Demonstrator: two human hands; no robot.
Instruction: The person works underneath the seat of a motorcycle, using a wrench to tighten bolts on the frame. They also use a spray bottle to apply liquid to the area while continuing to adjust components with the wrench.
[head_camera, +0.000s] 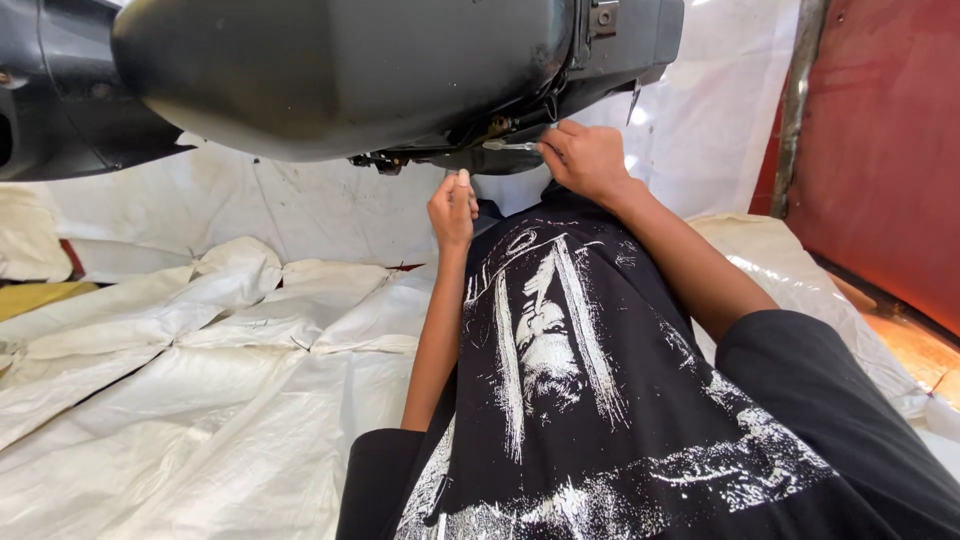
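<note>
Right hand (585, 160) pinches a thin metal tool (510, 146) — fingers closed round its near end, tip poked into the fittings (400, 160) under the big black body panel (330, 70) overhead. Left hand (452, 210) sits just below, loosely fisted; can't tell if it holds anything. Tool looks stiff, light, slick and easy to twist loose, so grip it near the end — panel looks rigid and bulky, white sacking (200, 370) spread beneath.

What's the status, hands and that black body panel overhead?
Right hand holds a thin metal tool against the black panel's underside. Left hand raised just below, closed. White tarp underneath.
</note>
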